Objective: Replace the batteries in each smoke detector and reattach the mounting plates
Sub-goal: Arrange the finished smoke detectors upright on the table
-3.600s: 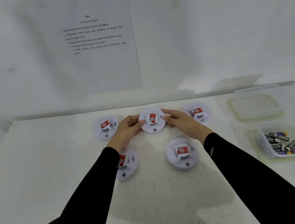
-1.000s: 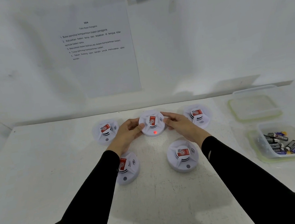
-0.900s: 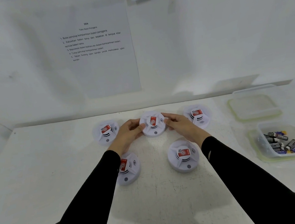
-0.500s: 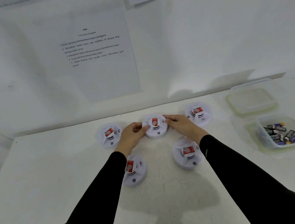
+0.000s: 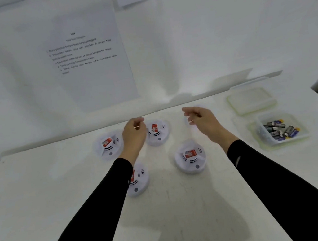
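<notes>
White table [image 5: 43, 194] ran up to a white wall [image 5: 203, 34]; printed sheet of paper [image 5: 90, 58] was stuck on the wall above the back edge, text too blurred to read. Black left sleeve [image 5: 98, 218] and right sleeve [image 5: 282, 185] reached in from the near edge.

Left hand [image 5: 134, 135] hung over the table between the back-left detector [image 5: 108, 145] and the back-middle detector [image 5: 158, 132]; fingers loosely curled, nothing in it. Right hand [image 5: 202, 123] hung to the right of the back-middle detector; fingers loosely bent and a little spread, also holding nothing; as far as I could see, neither hand touched a detector.

Front-right detector [image 5: 190, 156] sat nearer, below the gap between the hands; front-left detector [image 5: 138, 180] was partly covered by the left sleeve. All four units lay flat on the table, round white top up, red label on each.

Far right: clear lid [image 5: 251, 100] lay flat near the wall; clear tub [image 5: 299, 121] sat in front of it near the table's right edge; loose batteries [image 5: 281, 129] were piled inside the tub, well apart from the detectors.
</notes>
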The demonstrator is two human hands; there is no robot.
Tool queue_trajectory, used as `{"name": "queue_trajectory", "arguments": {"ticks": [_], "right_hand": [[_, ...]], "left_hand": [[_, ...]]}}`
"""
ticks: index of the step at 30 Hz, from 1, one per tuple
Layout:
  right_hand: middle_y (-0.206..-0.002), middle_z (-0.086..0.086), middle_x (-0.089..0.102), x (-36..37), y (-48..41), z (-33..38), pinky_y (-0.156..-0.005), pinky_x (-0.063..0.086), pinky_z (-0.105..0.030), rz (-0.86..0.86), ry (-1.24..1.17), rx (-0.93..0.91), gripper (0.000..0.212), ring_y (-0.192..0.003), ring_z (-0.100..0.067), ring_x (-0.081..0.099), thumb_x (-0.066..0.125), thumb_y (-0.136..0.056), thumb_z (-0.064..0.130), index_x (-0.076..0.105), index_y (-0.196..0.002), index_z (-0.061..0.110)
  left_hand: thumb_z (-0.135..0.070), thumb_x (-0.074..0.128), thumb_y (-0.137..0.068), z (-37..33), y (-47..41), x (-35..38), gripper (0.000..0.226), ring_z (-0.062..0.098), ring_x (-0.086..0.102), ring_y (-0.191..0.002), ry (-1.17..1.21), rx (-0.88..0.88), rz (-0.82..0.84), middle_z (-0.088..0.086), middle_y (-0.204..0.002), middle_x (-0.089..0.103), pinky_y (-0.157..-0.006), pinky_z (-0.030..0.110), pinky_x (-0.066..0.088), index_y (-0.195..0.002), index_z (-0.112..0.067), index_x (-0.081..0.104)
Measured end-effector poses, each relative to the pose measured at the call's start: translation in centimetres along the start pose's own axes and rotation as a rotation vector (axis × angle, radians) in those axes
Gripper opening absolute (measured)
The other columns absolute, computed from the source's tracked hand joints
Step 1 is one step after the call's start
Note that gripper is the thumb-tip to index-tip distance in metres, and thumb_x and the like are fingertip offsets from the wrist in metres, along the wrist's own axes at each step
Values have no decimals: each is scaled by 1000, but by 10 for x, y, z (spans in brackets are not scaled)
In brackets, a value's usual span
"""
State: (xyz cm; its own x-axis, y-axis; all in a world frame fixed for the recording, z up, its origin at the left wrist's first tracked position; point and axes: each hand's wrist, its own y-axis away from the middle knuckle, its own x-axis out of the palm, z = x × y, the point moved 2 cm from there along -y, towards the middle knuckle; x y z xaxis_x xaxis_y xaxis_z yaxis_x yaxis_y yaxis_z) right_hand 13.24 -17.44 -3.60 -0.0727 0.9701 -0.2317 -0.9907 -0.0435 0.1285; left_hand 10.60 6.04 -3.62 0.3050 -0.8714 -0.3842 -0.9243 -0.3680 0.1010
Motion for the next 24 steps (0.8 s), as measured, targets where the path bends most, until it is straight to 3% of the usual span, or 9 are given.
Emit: {"name": "queue_trajectory", "arguments": {"ticks": [5, 8, 10, 11, 13, 15, 18, 21, 24], "right_hand": [[-102, 3, 61, -57, -2, -23, -94, 50, -33, -252, -5, 79, 30, -99, -20, 60, 41, -97, 6, 64, -115, 13], [-115, -5, 58, -64, -1, -46, -96, 50, -39, -239, 5, 282, 39, -108, -26, 60, 39, -95, 12, 54, -131, 8], [-104, -9, 59, -60, 5, -55, -80, 51, -37, -175, -25, 330, 35, -89, -26, 58, 40, -90, 10, 57, -121, 13], [-89, -10, 56, -59, 8, -55, -67, 47, -33, -137, -10, 320, 26, -78, -23, 52, 40, -86, 8, 56, -103, 20], [-72, -7, 39, -58, 9, -55, -50, 29, -23, -58, 64, 273, 17, -67, -19, 35, 37, -80, 3, 49, -79, 15], [-71, -6, 36, -59, 5, -55, -41, 22, -16, 2, 85, 229, 21, -63, -16, 28, 35, -81, -5, 51, -75, 6], [-86, -10, 55, -63, -6, -56, -44, 32, -10, 60, 68, 206, 34, -63, -12, 41, 36, -85, -2, 64, -104, 5], [-110, -19, 60, -69, -19, -58, -50, 40, -15, 57, 24, 200, 41, -68, -14, 49, 41, -82, 6, 61, -118, 8], [-121, -10, 53, -78, -29, -55, -75, 51, -23, 116, -39, 198, 59, -91, -17, 57, 48, -86, 7, 41, -143, 19]], "left_hand": [[-17, 47, -102, -30, 17, 56, 17, 18, 62, -95, 111, -9, 210, -1, -106, 65, -73, 18, 53, -111, -19, 62], [-28, 42, -105, -41, 23, 94, 23, 15, 56, -116, 110, -49, 357, 1, -131, 61, -104, 31, 46, -121, -21, 56], [-38, 33, -107, -50, 27, 114, 37, 8, 45, -125, 54, -76, 413, -4, -145, 49, -112, 27, 30, -138, -24, 48], [-40, 29, -108, -54, 27, 123, 44, 4, 39, -124, 31, -94, 427, -5, -150, 42, -108, 22, 23, -147, -23, 40], [-42, 22, -108, -59, 25, 135, 54, 4, 35, -128, 20, -134, 422, -3, -159, 28, -107, 24, 21, -156, -18, 23], [-54, 18, -105, -59, 21, 142, 63, 11, 34, -140, 25, -173, 424, -4, -162, 22, -116, 29, 19, -158, -20, 16], [-79, 21, -87, -38, -1, 153, 88, 15, 51, -128, 84, -273, 410, -1, -152, 45, -117, 35, 29, -152, -22, 37], [-60, 20, -102, -43, 2, 156, 57, 18, 64, -101, 167, -333, 365, 5, -114, 67, -88, 29, 52, -128, -20, 52], [-51, 26, -106, -42, 8, 161, 50, 21, 68, -103, 171, -325, 428, 8, -119, 68, -76, 26, 57, -129, -17, 55]]}}
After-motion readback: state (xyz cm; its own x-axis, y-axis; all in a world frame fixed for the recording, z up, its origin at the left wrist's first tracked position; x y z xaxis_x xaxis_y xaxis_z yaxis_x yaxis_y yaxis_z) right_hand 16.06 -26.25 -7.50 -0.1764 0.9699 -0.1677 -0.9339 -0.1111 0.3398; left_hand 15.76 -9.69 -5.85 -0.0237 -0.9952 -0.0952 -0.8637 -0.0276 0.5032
